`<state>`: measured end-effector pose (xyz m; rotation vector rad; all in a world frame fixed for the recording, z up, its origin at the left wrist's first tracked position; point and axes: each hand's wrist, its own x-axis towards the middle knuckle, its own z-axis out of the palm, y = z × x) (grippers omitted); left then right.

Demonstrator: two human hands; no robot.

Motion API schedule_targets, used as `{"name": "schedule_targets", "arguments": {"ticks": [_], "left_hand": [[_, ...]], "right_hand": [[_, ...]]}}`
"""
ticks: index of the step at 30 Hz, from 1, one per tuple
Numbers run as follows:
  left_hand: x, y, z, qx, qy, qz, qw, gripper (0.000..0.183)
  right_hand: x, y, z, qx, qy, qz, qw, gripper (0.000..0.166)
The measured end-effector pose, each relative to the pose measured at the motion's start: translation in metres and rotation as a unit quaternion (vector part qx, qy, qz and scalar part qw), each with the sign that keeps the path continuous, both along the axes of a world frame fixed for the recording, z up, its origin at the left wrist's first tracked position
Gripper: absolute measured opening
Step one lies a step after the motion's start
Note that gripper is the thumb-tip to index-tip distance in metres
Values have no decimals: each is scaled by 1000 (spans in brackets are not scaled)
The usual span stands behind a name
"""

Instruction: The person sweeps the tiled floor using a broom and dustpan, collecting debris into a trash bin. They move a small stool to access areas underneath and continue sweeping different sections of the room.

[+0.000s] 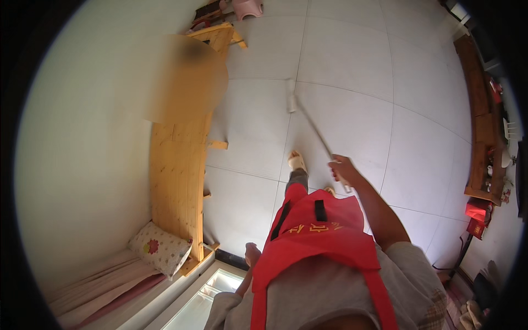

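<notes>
Near the centre right, my right hand point(343, 170) is closed around the upper end of a long-handled floor tool point(315, 128). Its pale, narrow head point(292, 95) rests at the floor ahead of my feet; it is blurred, so its exact kind cannot be told. My left hand point(252, 253) hangs low at my left side, beside the red apron point(305, 231), with its fingers curled and no object visible in it. Grey-white floor tiles point(342, 111) lie under the tool and around my sandalled foot point(297, 161).
Along the left wall runs a wooden bench or bed frame point(177, 173), its legs jutting onto the floor. A patterned pillow point(163, 249) lies at its near end. Pink stool point(247, 8) at the top; brown wooden cabinet point(486, 128) and red box point(477, 209) stand right.
</notes>
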<state>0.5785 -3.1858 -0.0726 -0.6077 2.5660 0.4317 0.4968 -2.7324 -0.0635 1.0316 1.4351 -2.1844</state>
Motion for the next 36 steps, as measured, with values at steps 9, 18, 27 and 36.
{"name": "schedule_targets", "arguments": {"ticks": [9, 18, 27, 36], "left_hand": [[-182, 71, -107, 75, 77, -69, 992, 27], [-325, 126, -130, 102, 34, -155, 982, 30], [-433, 240, -120, 161, -35, -188, 968, 29], [-557, 424, -68, 195, -76, -269, 940, 29]], "right_hand": [[-162, 2, -31, 10, -8, 96, 995, 38], [-120, 191, 33, 38, -188, -98, 976, 25], [-251, 252, 21, 64, -67, -106, 990, 24], [-353, 343, -51, -58, -11, -80, 995, 32]]}}
